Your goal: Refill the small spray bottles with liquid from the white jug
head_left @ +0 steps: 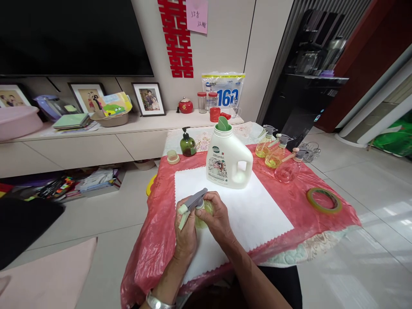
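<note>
A small spray bottle (200, 210) of yellow-green liquid with a grey trigger head stands on the white cloth (257, 210) near the table's front. My left hand (186, 234) is wrapped round its body from the left. My right hand (219, 216) grips the neck just under the trigger head. A large white detergent jug (227, 161) with a green funnel in its mouth stands behind them on the cloth.
Three more spray bottles (277, 154) lie at the right back of the red table cover (154, 240). A green pump bottle (188, 143) and a small cap (173, 157) sit at the back left, a tape roll (323, 200) at the right. A cabinet with photo frames stands behind.
</note>
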{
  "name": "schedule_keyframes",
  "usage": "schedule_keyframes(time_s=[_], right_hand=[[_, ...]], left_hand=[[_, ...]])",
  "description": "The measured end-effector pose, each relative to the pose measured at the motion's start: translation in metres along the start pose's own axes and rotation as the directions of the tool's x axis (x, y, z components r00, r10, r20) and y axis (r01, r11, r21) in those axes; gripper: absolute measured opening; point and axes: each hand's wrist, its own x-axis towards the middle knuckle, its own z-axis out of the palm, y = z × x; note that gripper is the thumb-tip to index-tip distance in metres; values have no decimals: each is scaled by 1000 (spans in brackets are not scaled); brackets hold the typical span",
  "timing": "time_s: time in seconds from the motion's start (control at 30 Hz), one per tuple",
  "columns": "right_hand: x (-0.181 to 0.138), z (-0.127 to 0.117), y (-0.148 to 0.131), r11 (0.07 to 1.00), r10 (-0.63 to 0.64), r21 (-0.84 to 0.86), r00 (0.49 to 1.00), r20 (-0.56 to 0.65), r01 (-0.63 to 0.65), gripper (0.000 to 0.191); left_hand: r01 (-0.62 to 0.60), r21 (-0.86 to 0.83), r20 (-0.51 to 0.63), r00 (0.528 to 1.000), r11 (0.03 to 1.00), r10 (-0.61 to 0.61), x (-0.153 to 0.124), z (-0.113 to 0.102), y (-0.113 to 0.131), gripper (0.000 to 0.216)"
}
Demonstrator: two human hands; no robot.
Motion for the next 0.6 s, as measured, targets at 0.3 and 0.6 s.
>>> schedule_keyframes(time_s=[0.3, 0.6], right_hand=[[5, -6, -15, 1000, 7, -21, 989, 147, -4, 47], [2, -1, 0, 1000, 1, -22, 1000, 30, 0, 37]], left_hand=[[45, -70, -9, 999, 997, -46, 0, 6, -12, 36], [14, -10, -38, 999, 1000, -15, 1, 2, -9, 28]])
